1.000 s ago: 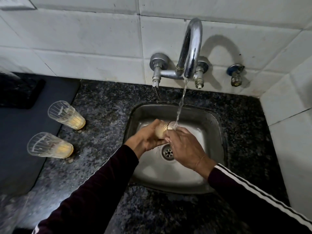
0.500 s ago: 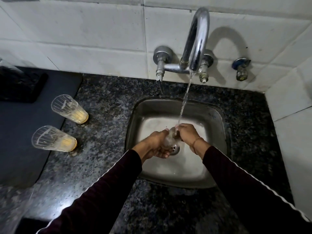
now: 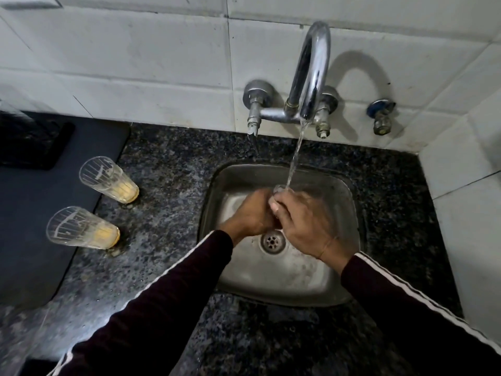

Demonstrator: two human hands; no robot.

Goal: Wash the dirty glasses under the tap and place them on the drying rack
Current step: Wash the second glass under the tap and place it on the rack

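Over the steel sink [image 3: 341,283], my left hand [image 3: 252,213] and my right hand [image 3: 303,223] are wrapped round one clear glass [image 3: 279,189]. Only its rim shows between my fingers; the rest is hidden. Water from the chrome tap [image 3: 311,74] falls onto that rim. Two dirty ribbed glasses with yellow residue at the bottom stand on the speckled counter to the left: one further back [image 3: 108,180], one nearer [image 3: 81,227].
A dark mat [image 3: 32,226] lies at the left edge of the counter, right beside the two glasses. The sink drain [image 3: 272,241] is below my hands. A small blue-capped valve [image 3: 381,118] sticks out of the tiled wall, right of the tap.
My hands turned the glass under the stream and rose a little. My right hand now covers more of it, and the yellow residue seen a second ago no longer shows.
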